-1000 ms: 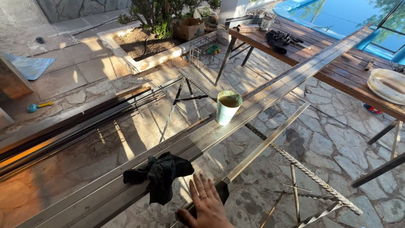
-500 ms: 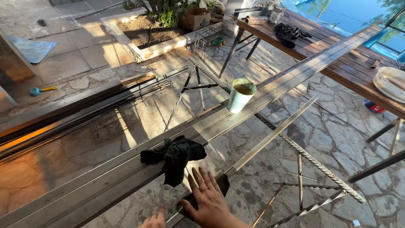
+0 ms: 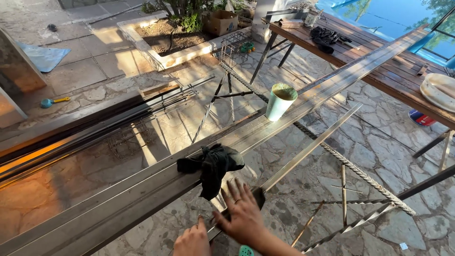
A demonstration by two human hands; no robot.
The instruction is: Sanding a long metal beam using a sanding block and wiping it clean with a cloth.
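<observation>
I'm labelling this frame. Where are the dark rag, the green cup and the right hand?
dark rag (image 3: pixel 212 163), head view, middle of the bunched cloth.
green cup (image 3: pixel 279 105), head view, its side wall.
right hand (image 3: pixel 244 213), head view, back of the hand.

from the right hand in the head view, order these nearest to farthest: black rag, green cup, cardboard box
From the right hand:
1. black rag, draped over the long metal beam just above the hand
2. green cup, standing farther up the beam
3. cardboard box, by the planter at the top
</observation>
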